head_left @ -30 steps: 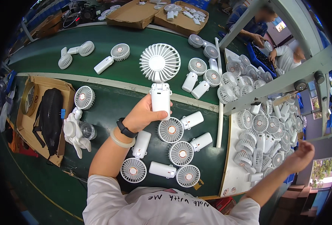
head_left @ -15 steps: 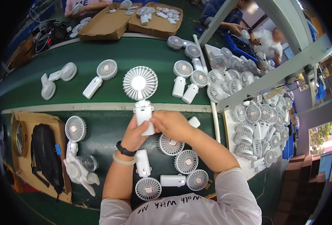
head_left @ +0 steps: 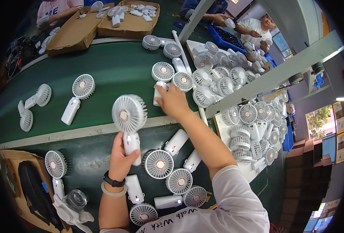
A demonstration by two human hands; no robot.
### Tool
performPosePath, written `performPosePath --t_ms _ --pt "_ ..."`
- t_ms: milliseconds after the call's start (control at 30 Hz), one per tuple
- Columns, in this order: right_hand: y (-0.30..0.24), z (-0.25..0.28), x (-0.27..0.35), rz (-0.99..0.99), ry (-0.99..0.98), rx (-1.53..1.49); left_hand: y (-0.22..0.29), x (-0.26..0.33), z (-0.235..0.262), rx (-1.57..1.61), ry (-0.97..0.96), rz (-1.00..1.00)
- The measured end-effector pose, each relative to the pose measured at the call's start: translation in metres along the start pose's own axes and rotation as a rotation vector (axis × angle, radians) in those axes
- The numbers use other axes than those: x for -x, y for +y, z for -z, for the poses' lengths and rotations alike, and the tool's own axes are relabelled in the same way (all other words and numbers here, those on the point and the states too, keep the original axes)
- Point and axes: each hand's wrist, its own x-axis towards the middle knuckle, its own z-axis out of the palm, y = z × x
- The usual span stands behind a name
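Observation:
My left hand (head_left: 122,157) is wrapped round the handle of a white handheld fan (head_left: 128,114), its round grille tilted up above the green bench. My right hand (head_left: 174,101) is stretched across to a second white handheld fan (head_left: 163,71) on the green belt. Thumb and forefinger are on that fan's handle, which still lies flat. Beside it a third fan (head_left: 182,81) has its handle hidden under my right hand. In front of me on the bench lie several more fans (head_left: 159,164), some with the grille toward me.
Piled fans (head_left: 240,138) cover a white board at the right, behind a slanting metal frame (head_left: 272,75). More fans (head_left: 84,86) lie on the belt at left. Cardboard trays (head_left: 129,27) stand beyond. A box with a black bag (head_left: 36,194) sits at near left. Co-workers work across.
My right hand has left the held fan and moved forward onto a fan on the belt. The held fan has turned and tilted in my left hand. The whole view has shifted.

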Motion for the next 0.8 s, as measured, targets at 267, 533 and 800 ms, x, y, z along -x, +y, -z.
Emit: performPosePath --t_ms 267,533,800 --pt "-0.018 -0.012 0.006 0.1 -0.063 -0.108 0.003 -0.002 -0.004 0.168 0.145 0.155" --pt "-0.032 -0.02 0.015 0.082 -0.045 -0.373 0.007 -0.006 0.007 0.174 0.106 0.062" --pt "-0.032 -0.019 0.018 0.055 -0.106 -0.372 0.002 -0.006 0.007 0.121 0.174 0.016"
